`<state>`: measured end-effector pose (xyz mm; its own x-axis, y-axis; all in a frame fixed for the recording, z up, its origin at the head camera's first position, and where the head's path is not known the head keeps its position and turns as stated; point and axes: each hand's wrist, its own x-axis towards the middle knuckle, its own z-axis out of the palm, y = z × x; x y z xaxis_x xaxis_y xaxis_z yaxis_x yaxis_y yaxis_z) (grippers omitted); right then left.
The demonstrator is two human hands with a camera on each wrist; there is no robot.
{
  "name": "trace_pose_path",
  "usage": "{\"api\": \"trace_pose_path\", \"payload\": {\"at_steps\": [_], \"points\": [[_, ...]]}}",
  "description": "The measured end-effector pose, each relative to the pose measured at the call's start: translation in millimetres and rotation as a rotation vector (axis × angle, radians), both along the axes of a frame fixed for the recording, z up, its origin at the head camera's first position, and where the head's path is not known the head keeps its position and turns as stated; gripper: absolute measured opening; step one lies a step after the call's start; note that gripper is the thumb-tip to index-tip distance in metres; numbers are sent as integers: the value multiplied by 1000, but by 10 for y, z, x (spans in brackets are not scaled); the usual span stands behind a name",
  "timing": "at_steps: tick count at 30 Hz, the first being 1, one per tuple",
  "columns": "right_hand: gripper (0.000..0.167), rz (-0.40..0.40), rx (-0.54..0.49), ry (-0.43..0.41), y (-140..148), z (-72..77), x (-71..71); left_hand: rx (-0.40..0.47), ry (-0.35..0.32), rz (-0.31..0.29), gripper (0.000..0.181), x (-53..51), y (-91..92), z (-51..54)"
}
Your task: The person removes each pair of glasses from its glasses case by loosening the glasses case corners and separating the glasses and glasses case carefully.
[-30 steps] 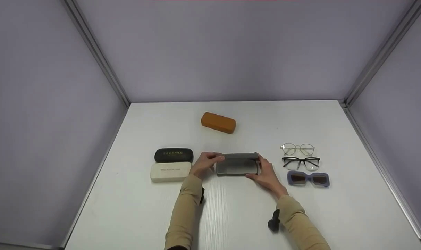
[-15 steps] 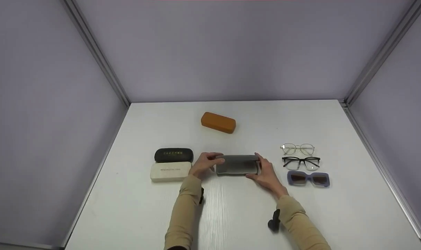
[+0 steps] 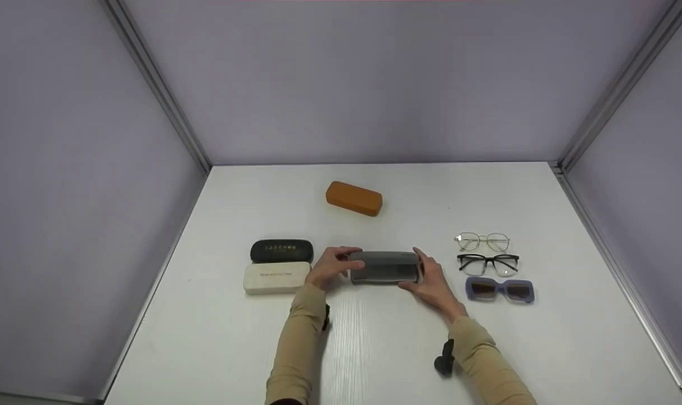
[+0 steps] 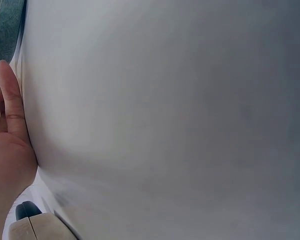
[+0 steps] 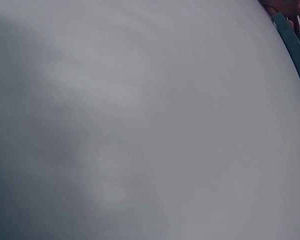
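Observation:
A grey glasses case point(image 3: 387, 268) lies on the white table in the head view, its long side across. At its left end my left hand point(image 3: 334, 266) grips it, thumb over the front and fingers behind. My right hand point(image 3: 434, 282) spans the right end, a finger at the back edge and the thumb at the front. How far the lid stands from the base is hard to tell. The left wrist view shows the left hand point(image 4: 10, 145) beside a greenish edge of the case point(image 4: 9, 32). In the right wrist view, part of the case point(image 5: 292, 45) shows top right.
Left of the hands, a black glasses case point(image 3: 281, 251) sits behind a white one point(image 3: 277, 279). An orange case point(image 3: 353, 198) lies farther back. To the right are gold-rimmed glasses point(image 3: 482, 242), black-framed glasses point(image 3: 488, 264) and purple sunglasses point(image 3: 500, 289). Walls enclose the table's back and sides.
The grey case's lid, tipped up at the back a second ago, has swung forward and down over the base. Both hands keep nearly the same place.

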<state>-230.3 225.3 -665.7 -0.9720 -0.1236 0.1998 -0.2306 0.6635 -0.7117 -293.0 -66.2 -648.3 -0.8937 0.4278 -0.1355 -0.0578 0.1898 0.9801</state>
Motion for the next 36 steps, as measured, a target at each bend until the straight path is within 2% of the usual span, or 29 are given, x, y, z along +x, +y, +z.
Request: {"api": "trace_pose_path", "payload": {"at_steps": [11, 16, 21, 22, 23, 28, 31, 36], "points": [[101, 13, -11, 23, 12, 14, -4, 0, -2, -6, 47, -3, -8, 3], [101, 9, -9, 18, 9, 16, 5, 9, -1, -23, 50, 18, -22, 53], [100, 6, -51, -23, 19, 12, -6, -50, 19, -8, 55, 35, -2, 53], [100, 3, -65, -32, 22, 9, -10, -65, 27, 8, 55, 28, 7, 7], [100, 0, -75, -40, 24, 2, -15, -80, 28, 16, 55, 35, 13, 9], [99, -8, -77, -27, 22, -32, -14, -90, -3, 15, 58, 49, 25, -11], [95, -4, -76, -25, 25, -42, -5, -79, -15, -9, 59, 46, 23, -21], [84, 27, -55, -69, 45, -21, -5, -80, -10, -15, 61, 41, 14, -14]]}}
